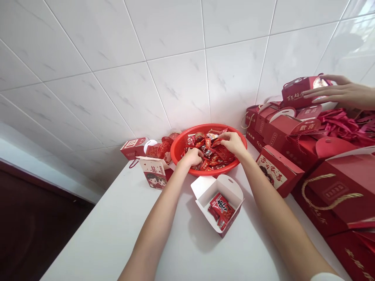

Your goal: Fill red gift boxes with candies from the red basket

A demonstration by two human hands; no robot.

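Both of my hands reach into a red plastic basket [177, 153] filled with red-wrapped candies [216, 159]. At its near left side, my left hand [192, 157] has its fingers curled down among the candies; what they hold is hidden. My right hand [233, 144] is at the right side, thumb and fingers closed on a wrapped candy [223, 132]. Between my forearms stands an open gift box [202, 207], its white flaps spread. Inside it lie red packets [222, 208], the top one with a large black character.
Left of the basket are a small red box [134, 147] and an open box with a cartoon couple [155, 175]. Red gift boxes [281, 134] crowd the right side. Another person's hand [345, 93] touches a red box [297, 91] there. A tiled wall [181, 78] bounds the white table [123, 222].
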